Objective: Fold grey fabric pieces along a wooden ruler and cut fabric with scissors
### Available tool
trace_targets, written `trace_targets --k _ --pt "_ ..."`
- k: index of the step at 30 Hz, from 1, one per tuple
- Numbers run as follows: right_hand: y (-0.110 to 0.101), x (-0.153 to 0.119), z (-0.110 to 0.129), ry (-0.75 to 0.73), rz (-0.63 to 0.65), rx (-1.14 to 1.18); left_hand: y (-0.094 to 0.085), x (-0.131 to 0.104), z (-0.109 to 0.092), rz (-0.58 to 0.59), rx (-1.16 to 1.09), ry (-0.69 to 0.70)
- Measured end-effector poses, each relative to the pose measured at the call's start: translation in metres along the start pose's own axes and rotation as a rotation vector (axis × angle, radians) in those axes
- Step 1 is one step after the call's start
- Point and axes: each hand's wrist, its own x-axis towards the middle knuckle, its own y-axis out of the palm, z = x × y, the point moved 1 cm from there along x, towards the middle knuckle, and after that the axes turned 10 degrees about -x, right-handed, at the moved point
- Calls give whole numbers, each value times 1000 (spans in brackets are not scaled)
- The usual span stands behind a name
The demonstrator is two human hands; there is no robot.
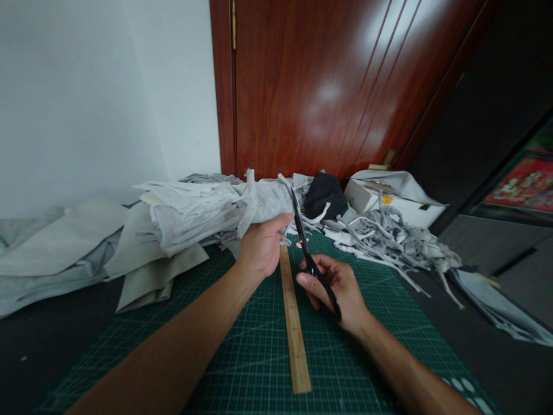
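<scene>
My left hand grips a piece of light grey fabric, thumb on top, and lifts it above the far part of the green cutting mat. Black scissors are in my right hand, their handles wrapped by my fingers. The blades point away from me and stand beside the right edge of the fabric. Whether they touch it I cannot tell. Between my hands a wooden ruler lies lengthwise on the mat.
Stacked pale fabric lies at the left. Behind the mat are a black cloth item and a white box. Tangled grey strips cover the mat's back right. A brown door and a white wall stand behind.
</scene>
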Motion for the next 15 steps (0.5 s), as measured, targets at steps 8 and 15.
trace_targets --k 8,15 --pt "1 1 -3 38 -21 -13 3 1 -5 -26 -11 45" --pt "2 3 -8 59 -31 7 2 1 -4 -32 0 112"
